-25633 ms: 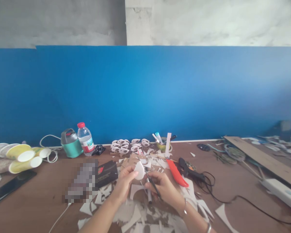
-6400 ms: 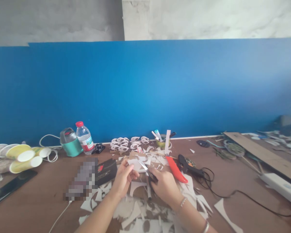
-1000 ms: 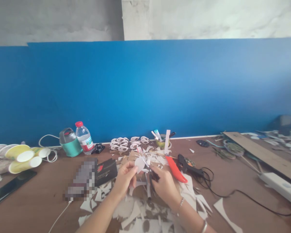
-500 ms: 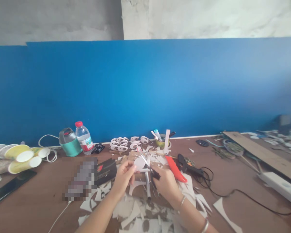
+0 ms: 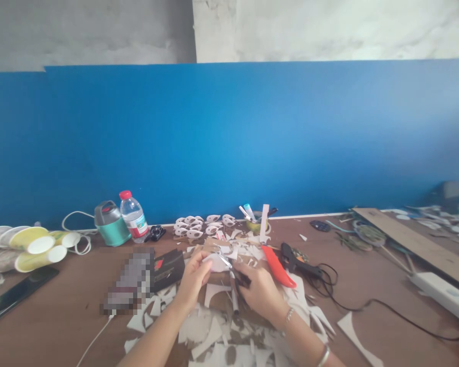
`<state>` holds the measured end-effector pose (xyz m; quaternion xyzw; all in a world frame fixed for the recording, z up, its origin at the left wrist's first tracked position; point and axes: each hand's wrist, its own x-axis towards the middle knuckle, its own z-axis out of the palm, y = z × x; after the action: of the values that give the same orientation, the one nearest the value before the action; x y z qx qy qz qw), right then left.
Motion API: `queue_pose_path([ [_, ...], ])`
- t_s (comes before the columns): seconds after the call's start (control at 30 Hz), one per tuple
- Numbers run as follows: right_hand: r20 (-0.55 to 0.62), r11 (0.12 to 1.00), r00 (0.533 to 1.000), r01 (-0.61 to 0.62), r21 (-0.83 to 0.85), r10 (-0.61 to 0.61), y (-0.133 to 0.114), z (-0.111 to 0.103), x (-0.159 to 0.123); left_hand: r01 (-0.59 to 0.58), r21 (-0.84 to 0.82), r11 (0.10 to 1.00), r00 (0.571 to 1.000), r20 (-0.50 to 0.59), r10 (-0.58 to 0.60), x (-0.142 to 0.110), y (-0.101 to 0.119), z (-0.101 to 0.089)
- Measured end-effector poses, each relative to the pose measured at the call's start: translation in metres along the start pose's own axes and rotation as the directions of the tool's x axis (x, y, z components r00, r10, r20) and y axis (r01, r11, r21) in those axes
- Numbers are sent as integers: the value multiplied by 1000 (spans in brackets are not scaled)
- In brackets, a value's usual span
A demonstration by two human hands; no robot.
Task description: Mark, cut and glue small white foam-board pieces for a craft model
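Note:
Between thumb and fingers, my left hand (image 5: 193,280) pinches a small white rounded piece (image 5: 217,264) that looks like card or thin foam. My right hand (image 5: 262,290) is closed around the dark handles of a pair of scissors (image 5: 226,262), whose metal blades lie at the white piece's right edge. Below the hands, a grey and black pen-like stick (image 5: 234,294) rests among white offcuts (image 5: 214,334). A red-handled tool (image 5: 277,266) lies just right of my right hand. Behind the hands sit several white teardrop shapes with dark markings (image 5: 194,227).
A cup of pens (image 5: 257,222) stands at the back. To the right are a black glue gun (image 5: 300,262) with its cord and a white power strip (image 5: 441,295). On the left stand a water bottle (image 5: 134,218), a teal container (image 5: 112,230) and stacked paper cups (image 5: 30,250).
The white piece has tilted and turned in my left hand over the last second, and the scissor blades now lie lower against it. Both hands stay in nearly the same place.

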<state>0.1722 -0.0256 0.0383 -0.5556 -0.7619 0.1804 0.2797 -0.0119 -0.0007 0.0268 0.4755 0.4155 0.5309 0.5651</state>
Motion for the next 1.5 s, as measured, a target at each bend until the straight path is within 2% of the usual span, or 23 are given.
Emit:
queue_pose_path([
  [0.23, 0, 1000, 1000, 24, -3, -24, 0, 0, 0, 48, -1, 999, 999, 14, -48, -2, 0, 1],
  [0.5, 15, 990, 1000, 17, -139, -15, 1, 0, 1, 65, -90, 994, 998, 17, -64, -3, 0, 2],
  [0.83, 27, 979, 1000, 12, -203, -6, 2, -1, 2, 60, -86, 994, 998, 10, -59, -2, 0, -1],
  [0.97, 8, 996, 1000, -20, -90, 21, 3, 3, 2, 71, -64, 995, 997, 1, -71, -2, 1, 0],
  [1.13, -140, 976, 976, -144, 161, 167, 11, 12, 5, 65, -28, 997, 994, -81, -67, 1, -3, 1],
  [1.3, -232, 958, 945, -175, 226, 228, 25, 14, 10, 19, -58, 998, 992, -120, -26, 3, -8, 0],
  [1.4, -253, 946, 932, -194, 259, 260, 29, 12, 11, -19, -81, 997, 991, -134, 8, 4, -11, -1],
  [1.5, -224, 903, 920, -225, 367, 320, 33, 13, 13, -52, -90, 995, 988, -148, 38, 5, -14, -3],
])
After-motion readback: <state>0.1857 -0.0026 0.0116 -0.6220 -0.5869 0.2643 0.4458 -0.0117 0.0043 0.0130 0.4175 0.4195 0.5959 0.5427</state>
